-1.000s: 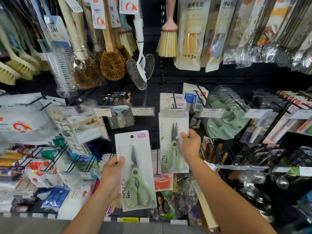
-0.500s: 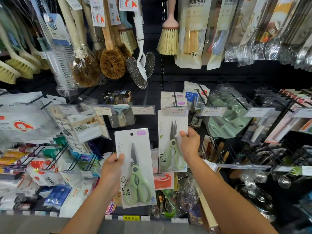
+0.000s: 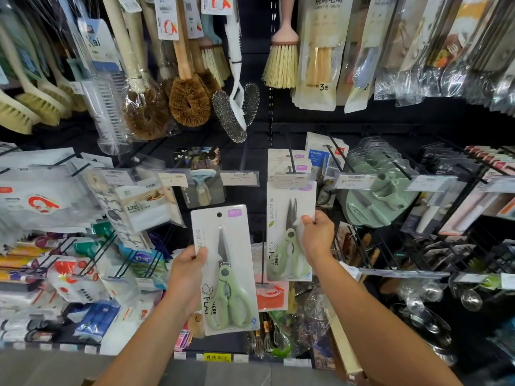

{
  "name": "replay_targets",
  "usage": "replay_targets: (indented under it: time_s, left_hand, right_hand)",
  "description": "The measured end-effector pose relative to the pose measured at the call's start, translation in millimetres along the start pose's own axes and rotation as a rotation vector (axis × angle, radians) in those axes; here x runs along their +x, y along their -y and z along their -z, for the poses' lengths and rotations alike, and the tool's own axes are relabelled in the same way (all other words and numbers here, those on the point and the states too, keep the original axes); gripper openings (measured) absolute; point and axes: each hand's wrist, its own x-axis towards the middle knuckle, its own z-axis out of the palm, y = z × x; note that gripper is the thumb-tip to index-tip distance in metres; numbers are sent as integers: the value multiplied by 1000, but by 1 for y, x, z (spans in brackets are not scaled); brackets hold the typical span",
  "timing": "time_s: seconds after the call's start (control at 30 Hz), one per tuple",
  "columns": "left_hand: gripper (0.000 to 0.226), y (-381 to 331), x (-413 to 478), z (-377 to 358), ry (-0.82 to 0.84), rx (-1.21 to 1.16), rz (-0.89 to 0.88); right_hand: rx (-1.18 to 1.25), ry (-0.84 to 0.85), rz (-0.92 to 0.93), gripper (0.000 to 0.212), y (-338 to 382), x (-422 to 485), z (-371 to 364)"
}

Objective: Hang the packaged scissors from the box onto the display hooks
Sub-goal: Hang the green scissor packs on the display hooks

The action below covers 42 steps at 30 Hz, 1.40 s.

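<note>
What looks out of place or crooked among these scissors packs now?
Nothing looks damaged or spilled. One scissors pack is not hung: the left hand holds it by its edge, leaning a little, hang hole free. The right hand holds the second pack up under the price tag.

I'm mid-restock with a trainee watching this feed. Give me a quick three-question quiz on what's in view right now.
1. True or false: the left hand grips the left pack, and its hang hole is on no hook.
2. The right pack, gripped by the right hand, has its top edge at: A) the price tag marked 12; B) a brown brush; C) a box.
3. Fill in: the scissors handles in both packs are ___.
Key: 1 true; 2 A; 3 green.
</note>
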Motion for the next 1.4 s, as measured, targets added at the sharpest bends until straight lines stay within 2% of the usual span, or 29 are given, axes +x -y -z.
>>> replay_targets:
  time_s: [0.5, 0.7, 0.83, 0.93, 1.17, 1.23, 1.4]
  left_hand:
    - [23, 3, -1, -1, 41, 23, -19]
    - [23, 3, -2, 0, 26, 32, -4]
    - [28, 5, 7, 2, 15, 84, -64]
    - [29, 7, 10, -3, 27, 103, -100]
    - [23, 11, 10, -10, 78, 91, -87]
    - [23, 11, 10, -9, 69, 94, -92]
    - [26, 13, 17, -6, 56, 138, -114]
  right_hand:
    - [-2, 25, 24, 19, 12, -14, 9]
    - [-41, 42, 64, 27, 23, -33, 33]
    - [-102, 41, 110, 35, 35, -40, 51]
    - [-134, 52, 109, 33, 42, -43, 61]
    - [-271, 142, 77, 12, 19, -33, 83]
    - [-245, 165, 89, 10, 9, -33, 90]
    - [87, 198, 5, 15, 12, -30, 97]
